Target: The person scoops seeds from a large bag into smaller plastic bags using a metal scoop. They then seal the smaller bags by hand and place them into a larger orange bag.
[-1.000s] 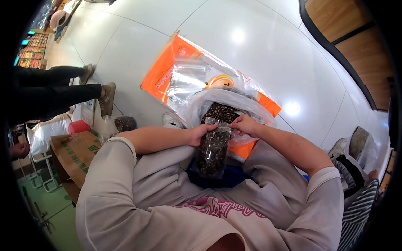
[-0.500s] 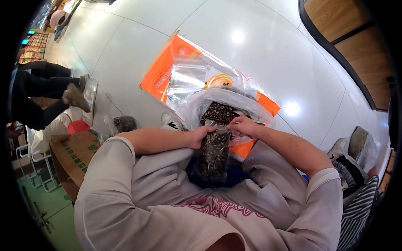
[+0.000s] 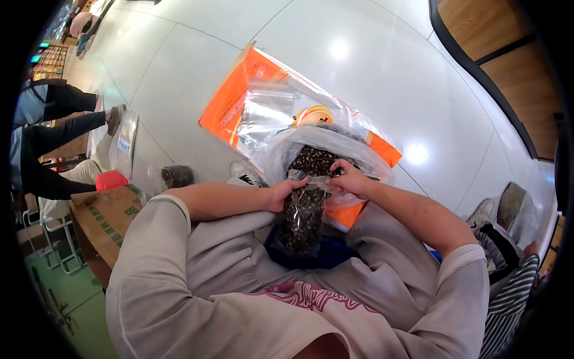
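A clear plastic bag [image 3: 301, 222], full of dark pieces with pale flecks, hangs upright between my knees. At its top left edge my left hand [image 3: 286, 192] grips the plastic, thumb along the rim. My right hand [image 3: 350, 179] pinches the top right corner of the same bag, fingers closed. Just beyond both hands lies a large, open translucent sack [image 3: 281, 157] with more of the dark flecked pieces [image 3: 311, 159] inside. Under the sack is an orange and white box [image 3: 230, 99], with empty clear bags [image 3: 267, 110] spread on it.
On the left stand a brown carton [image 3: 107, 218] and a red scoop-like thing [image 3: 112, 180], with another filled bag [image 3: 177, 176] on the floor. Another person's legs [image 3: 72, 137] are at far left. Shoes [image 3: 511, 203] and striped cloth [image 3: 508, 305] lie right; a wooden cabinet [image 3: 520, 90] stands beyond.
The filled bag and my left hand have shifted slightly left and down. My right hand still pinches the top edge. At left, the other person's legs have moved.
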The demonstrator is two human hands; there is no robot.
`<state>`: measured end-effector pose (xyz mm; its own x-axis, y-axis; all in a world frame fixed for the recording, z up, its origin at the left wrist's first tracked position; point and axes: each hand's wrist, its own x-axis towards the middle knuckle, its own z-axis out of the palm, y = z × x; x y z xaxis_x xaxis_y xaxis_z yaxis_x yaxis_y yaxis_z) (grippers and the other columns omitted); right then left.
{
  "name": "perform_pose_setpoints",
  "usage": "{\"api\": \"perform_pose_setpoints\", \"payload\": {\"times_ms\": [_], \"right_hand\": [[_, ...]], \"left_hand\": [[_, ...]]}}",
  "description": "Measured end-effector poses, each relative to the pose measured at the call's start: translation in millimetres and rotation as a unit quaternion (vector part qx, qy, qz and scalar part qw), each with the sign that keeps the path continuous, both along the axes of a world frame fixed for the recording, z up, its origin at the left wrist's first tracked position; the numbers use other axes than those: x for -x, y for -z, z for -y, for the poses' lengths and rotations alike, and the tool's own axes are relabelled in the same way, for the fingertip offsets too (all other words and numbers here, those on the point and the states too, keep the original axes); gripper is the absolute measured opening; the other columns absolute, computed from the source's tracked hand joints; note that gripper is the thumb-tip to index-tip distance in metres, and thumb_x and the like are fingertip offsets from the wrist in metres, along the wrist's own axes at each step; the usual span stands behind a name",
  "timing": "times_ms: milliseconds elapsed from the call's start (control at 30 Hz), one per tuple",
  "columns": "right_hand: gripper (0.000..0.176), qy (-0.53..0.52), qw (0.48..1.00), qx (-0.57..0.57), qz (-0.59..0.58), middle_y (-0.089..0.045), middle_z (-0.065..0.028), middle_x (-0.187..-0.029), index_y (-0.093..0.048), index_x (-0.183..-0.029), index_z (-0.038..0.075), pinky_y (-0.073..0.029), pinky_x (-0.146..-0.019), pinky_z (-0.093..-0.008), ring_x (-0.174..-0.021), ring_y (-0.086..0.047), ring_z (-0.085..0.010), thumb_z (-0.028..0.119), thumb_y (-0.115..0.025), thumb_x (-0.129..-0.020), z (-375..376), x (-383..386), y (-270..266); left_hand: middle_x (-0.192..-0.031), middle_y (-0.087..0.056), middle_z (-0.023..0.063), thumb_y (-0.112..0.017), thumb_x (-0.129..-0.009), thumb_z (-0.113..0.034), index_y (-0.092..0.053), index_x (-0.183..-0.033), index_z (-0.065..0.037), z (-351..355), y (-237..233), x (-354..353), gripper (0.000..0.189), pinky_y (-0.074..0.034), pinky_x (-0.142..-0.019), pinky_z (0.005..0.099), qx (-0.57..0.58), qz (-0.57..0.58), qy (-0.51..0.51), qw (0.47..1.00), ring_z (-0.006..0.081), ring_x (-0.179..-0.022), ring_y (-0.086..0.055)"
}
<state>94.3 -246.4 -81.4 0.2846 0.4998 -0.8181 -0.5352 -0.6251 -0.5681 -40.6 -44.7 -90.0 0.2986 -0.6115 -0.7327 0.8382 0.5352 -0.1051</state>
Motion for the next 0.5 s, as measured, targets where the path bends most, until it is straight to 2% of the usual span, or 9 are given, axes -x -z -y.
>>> {"api": "perform_pose_setpoints", "payload": {"times_ms": [100, 333, 433, 500], "right_hand": [[0.029, -0.047, 0.999, -0.020, -0.008, -0.064, -0.0037, -0.078, -0.051, -0.100, 0.010, -0.044, -0.051, -0.0253, -0.065, -0.061, -0.0118, 0.012, -0.073, -0.082, -3.2, -2.3, -6.8], [0.019, -0.046, 0.998, -0.033, -0.036, -0.063, -0.0006, -0.077, -0.056, -0.093, 0.011, -0.044, -0.051, -0.0238, -0.064, -0.058, -0.0079, 0.012, -0.072, -0.083, 0.4, -2.7, 9.5], [0.015, -0.055, 0.997, -0.041, -0.044, -0.062, 0.0021, -0.076, -0.061, -0.091, 0.011, -0.043, -0.053, -0.0229, -0.065, -0.055, -0.0062, 0.014, -0.073, -0.082, 0.7, -7.2, 1.4], [0.011, -0.151, 0.983, -0.092, -0.046, -0.061, 0.0048, -0.075, -0.065, -0.088, 0.011, -0.042, -0.056, -0.0227, -0.065, -0.053, -0.0049, 0.015, -0.073, -0.082, 1.5, -9.8, -3.0]], "left_hand": [[-0.125, -0.062, 0.0110, -0.042, -0.099, -0.043, -0.054, -0.128, -0.005, -1.7, 0.0, 0.7, 0.050, -0.041, -0.104, 0.0404, -0.016, 0.001, 0.008, 1.000, 0.0251, -0.115, -0.059], [-0.122, -0.064, 0.0119, -0.039, -0.100, -0.043, -0.056, -0.126, -0.003, -2.0, -5.3, -1.3, 0.050, -0.043, -0.100, 0.0401, -0.018, 0.011, 0.000, 1.000, 0.0262, -0.112, -0.060], [-0.119, -0.065, 0.0122, -0.045, -0.099, -0.038, -0.057, -0.124, -0.004, -0.6, -5.2, -1.8, 0.044, -0.045, -0.099, 0.0398, -0.011, -0.001, -0.010, 1.000, 0.0259, -0.109, -0.062], [-0.116, -0.066, 0.0114, -0.057, -0.096, -0.028, -0.059, -0.121, -0.004, -0.2, -3.6, 0.4, 0.035, -0.047, -0.097, 0.0378, -0.025, 0.043, -0.008, 0.999, 0.0245, -0.106, -0.063]]}}
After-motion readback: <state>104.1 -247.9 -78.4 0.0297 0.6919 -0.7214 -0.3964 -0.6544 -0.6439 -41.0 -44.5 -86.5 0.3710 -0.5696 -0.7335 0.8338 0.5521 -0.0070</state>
